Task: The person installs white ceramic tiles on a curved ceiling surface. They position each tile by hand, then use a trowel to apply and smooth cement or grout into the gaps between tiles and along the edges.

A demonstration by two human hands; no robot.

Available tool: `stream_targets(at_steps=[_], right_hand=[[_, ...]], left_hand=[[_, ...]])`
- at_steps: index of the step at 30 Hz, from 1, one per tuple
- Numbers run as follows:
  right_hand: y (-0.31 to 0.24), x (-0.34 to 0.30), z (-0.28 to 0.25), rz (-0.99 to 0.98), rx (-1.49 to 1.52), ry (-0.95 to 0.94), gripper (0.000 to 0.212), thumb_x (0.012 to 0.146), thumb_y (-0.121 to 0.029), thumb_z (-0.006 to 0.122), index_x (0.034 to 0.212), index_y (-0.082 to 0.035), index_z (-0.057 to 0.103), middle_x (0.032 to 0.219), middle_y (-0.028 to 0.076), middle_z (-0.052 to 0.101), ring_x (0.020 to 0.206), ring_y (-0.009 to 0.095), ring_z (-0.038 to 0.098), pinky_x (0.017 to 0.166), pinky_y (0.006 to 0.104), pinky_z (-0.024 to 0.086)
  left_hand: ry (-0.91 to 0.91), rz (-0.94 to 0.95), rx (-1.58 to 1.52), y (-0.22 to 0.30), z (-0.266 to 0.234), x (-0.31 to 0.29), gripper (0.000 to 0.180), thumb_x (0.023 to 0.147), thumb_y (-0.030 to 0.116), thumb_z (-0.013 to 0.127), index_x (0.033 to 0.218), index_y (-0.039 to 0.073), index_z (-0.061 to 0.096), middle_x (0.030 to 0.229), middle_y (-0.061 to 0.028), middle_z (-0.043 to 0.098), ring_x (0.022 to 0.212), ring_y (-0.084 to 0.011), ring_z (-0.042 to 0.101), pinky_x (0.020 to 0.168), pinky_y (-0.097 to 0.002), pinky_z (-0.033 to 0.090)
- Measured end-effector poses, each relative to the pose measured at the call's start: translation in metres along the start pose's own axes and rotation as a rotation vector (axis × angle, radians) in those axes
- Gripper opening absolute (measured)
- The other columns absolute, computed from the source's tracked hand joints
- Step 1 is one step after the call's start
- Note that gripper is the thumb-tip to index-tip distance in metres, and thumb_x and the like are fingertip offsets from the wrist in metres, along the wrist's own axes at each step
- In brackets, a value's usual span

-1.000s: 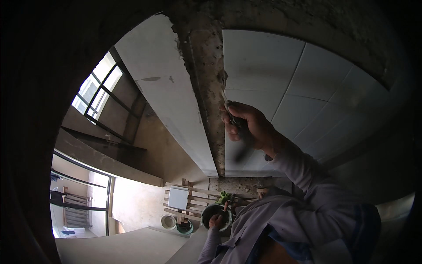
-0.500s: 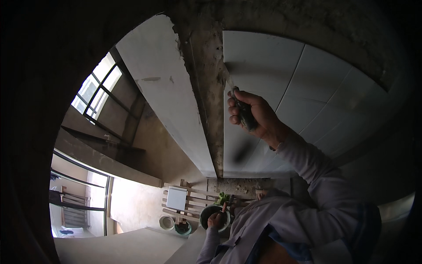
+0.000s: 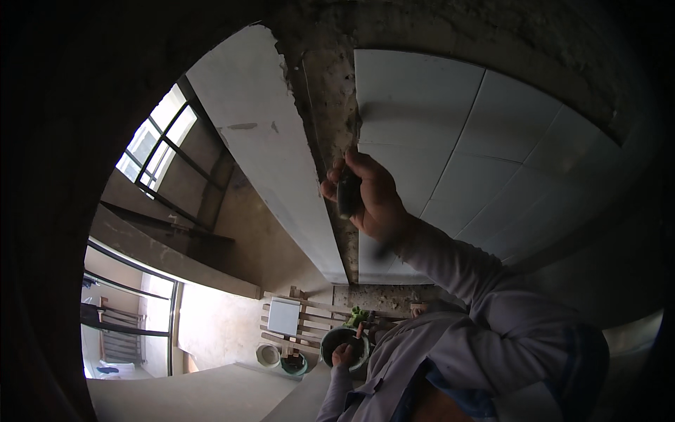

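Observation:
My right hand (image 3: 371, 191) is wrapped round the dark handle of a hand tool (image 3: 347, 191). A thin, narrow part runs up from the handle along the rough gap (image 3: 336, 91), beside the left edge of the pale wall tiles (image 3: 415, 91); its exact shape cannot be made out. Low down, my left hand (image 3: 344, 354) is at a dark bucket (image 3: 365, 355) with a greenish rim, its fingers curled. What they hold is unclear. A reddish-brown, handle-like piece (image 3: 360, 329) sticks up at the bucket's far rim.
A long pale panel (image 3: 271, 148) with a ragged edge borders the gap on the left. Below are wooden slats (image 3: 316, 321) with a white square piece (image 3: 283, 317), a pale bucket (image 3: 267, 355) and a green-rimmed bucket (image 3: 294, 363). Barred windows (image 3: 151, 148) are at the left.
My right hand has moved left and slightly down with the tool, from in front of the tiles to over the gap. The left hand stays at the bucket.

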State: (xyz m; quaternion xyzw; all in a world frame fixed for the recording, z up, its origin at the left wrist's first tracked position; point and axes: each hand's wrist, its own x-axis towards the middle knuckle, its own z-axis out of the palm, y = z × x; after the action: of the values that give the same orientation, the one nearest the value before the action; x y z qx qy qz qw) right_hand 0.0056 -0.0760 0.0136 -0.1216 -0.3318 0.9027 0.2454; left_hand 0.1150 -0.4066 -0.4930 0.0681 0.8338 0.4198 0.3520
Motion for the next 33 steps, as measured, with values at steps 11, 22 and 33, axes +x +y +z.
stream_targets(at_steps=[11, 22, 33], right_hand=[[-0.018, 0.019, -0.034, 0.191, 0.044, -0.119, 0.015, 0.093, -0.02, 0.053, 0.09, -0.007, 0.047, 0.08, 0.006, 0.05, 0.067, 0.016, 0.051, 0.058, 0.0326, 0.046], [0.022, -0.02, -0.012, 0.041, -0.11, -0.061, 0.028, 0.095, -0.033, 0.053, 0.096, -0.006, 0.044, 0.085, 0.006, 0.048, 0.071, 0.016, 0.055, 0.065, 0.0348, 0.053], [0.008, 0.009, -0.041, 0.058, 0.037, -0.029, 0.016, 0.093, -0.022, 0.054, 0.094, -0.009, 0.045, 0.085, 0.005, 0.05, 0.072, 0.015, 0.052, 0.061, 0.0336, 0.046]], left_hand=[[0.024, -0.033, -0.016, 0.029, 0.001, -0.008, 0.038, 0.08, 0.03, 0.064, 0.104, 0.001, 0.068, 0.1, -0.0177, 0.068, 0.097, -0.0281, 0.065, 0.086, -0.0358, 0.048], [0.024, -0.066, -0.083, 0.022, -0.002, 0.002, 0.04, 0.08, 0.03, 0.063, 0.105, 0.0, 0.066, 0.1, -0.0177, 0.068, 0.097, -0.0268, 0.066, 0.085, -0.0344, 0.049], [0.04, -0.033, -0.058, -0.003, 0.001, 0.004, 0.04, 0.08, 0.031, 0.064, 0.107, 0.002, 0.066, 0.098, -0.0171, 0.069, 0.095, -0.0271, 0.066, 0.085, -0.0341, 0.049]])
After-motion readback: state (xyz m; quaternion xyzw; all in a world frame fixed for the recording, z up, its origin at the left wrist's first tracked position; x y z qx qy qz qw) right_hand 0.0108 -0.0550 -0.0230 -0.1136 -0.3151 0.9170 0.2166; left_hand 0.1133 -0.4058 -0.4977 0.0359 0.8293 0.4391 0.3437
